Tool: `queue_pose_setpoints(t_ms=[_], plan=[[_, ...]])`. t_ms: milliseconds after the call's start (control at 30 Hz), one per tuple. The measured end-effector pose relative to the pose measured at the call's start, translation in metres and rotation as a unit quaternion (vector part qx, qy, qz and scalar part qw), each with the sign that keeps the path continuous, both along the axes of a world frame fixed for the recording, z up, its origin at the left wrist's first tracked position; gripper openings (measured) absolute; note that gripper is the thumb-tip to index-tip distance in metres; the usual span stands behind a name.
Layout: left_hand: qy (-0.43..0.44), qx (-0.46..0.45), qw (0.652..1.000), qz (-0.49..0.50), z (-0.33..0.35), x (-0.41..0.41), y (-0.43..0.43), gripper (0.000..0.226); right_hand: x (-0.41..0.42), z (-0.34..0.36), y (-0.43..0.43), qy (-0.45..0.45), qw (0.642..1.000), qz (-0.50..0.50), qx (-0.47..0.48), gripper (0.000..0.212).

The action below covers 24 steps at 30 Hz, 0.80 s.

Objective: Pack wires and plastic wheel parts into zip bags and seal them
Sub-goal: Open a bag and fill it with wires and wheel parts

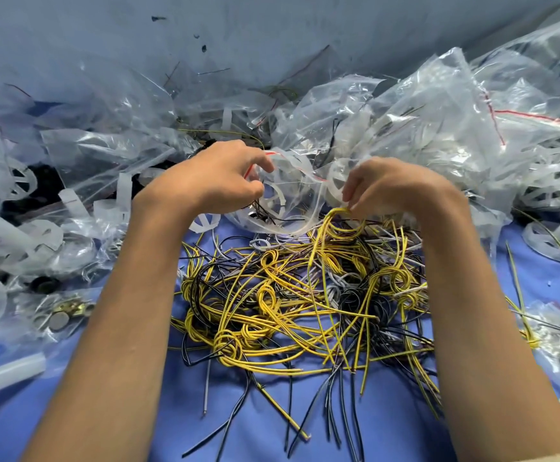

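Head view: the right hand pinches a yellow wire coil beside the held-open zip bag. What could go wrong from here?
1. The yellow wire coil pinched by the right hand lies against the tangled pile of yellow, black and white wires; neighbours may drag along.
2. The left hand grips one edge of the clear zip bag, so its mouth may sag shut.
3. The white plastic wheel part inside may snag the coil.
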State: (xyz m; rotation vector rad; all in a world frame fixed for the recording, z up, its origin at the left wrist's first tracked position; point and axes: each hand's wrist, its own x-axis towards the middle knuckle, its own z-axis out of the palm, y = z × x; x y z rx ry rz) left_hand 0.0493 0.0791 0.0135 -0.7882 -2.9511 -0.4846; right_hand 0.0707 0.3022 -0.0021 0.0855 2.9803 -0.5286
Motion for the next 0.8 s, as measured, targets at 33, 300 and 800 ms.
queue_pose_setpoints(t_ms=[33,300,800], plan=[[0.001,0.000,1.000,0.002,0.000,0.000,0.001,0.035,0.004,0.006,0.002,0.008,1.000,0.012,-0.015,0.026],[-0.002,0.015,1.000,-0.013,0.004,0.003,0.004,0.029,0.020,0.028,-0.002,0.011,0.990,0.102,-0.095,0.018],[-0.119,-0.099,0.986,-0.061,0.006,0.025,0.031,0.038,0.006,0.004,-0.003,-0.139,0.981,0.120,-0.069,0.022]])
